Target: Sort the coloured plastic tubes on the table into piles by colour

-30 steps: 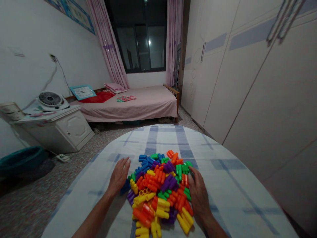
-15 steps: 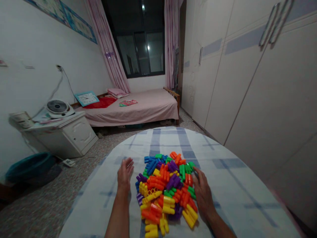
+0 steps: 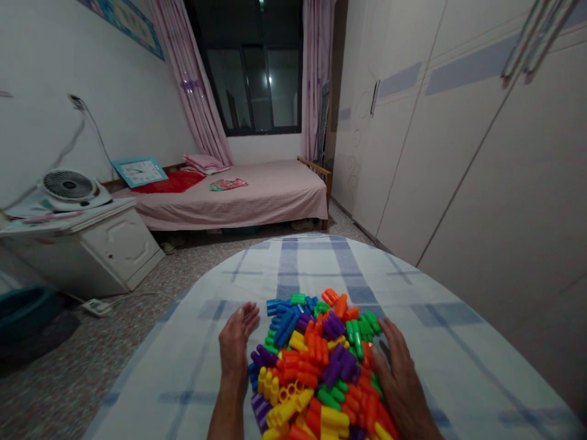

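Note:
A heap of colourful plastic building blocks [image 3: 316, 360], orange, purple, yellow, green and blue, lies on a round table under a white cloth with blue checks [image 3: 302, 263]. My left hand [image 3: 236, 342] lies flat on the cloth against the heap's left side, fingers stretched out. My right hand [image 3: 401, 376] rests flat along the heap's right side, fingers together and extended, touching the green and orange blocks. Neither hand holds a block.
Beyond the table stands a bed with a pink cover [image 3: 247, 192]. A white cabinet with a small fan [image 3: 68, 186] on it is at the left. Tall wardrobe doors [image 3: 458, 134] run along the right. A power strip [image 3: 95, 307] lies on the floor.
The view dipped and drew closer to the table, so the heap sits lower in frame. Both hands stay flat at the heap's sides; the right hand has pressed in slightly.

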A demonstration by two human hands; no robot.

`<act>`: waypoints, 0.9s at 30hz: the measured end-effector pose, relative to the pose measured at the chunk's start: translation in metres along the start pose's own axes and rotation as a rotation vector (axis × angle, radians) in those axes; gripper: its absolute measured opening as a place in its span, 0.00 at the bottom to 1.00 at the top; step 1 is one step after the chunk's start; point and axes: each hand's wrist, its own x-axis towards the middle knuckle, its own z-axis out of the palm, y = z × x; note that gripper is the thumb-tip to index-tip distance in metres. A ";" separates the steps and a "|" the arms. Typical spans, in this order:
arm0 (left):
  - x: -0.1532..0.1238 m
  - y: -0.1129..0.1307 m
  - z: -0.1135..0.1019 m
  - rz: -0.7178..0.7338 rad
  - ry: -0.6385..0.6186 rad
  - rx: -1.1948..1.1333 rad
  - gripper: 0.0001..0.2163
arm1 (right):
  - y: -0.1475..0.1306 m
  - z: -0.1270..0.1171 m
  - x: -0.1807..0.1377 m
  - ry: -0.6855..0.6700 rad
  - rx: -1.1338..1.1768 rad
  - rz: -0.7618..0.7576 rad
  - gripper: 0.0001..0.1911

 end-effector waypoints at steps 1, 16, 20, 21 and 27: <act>0.000 -0.001 0.000 -0.003 -0.020 0.019 0.18 | 0.003 0.000 0.003 0.006 -0.028 0.009 0.30; -0.002 0.001 0.001 0.057 0.005 0.312 0.23 | -0.011 -0.017 0.022 -0.073 -0.024 0.054 0.26; 0.002 -0.003 -0.003 0.067 0.092 0.252 0.19 | -0.015 -0.017 0.021 -0.170 0.028 0.090 0.25; 0.003 -0.003 -0.004 0.061 0.096 0.234 0.18 | -0.016 -0.017 0.020 -0.162 0.048 0.111 0.24; 0.005 -0.004 -0.005 0.018 0.112 0.184 0.16 | -0.022 -0.031 0.037 -0.159 0.097 0.171 0.23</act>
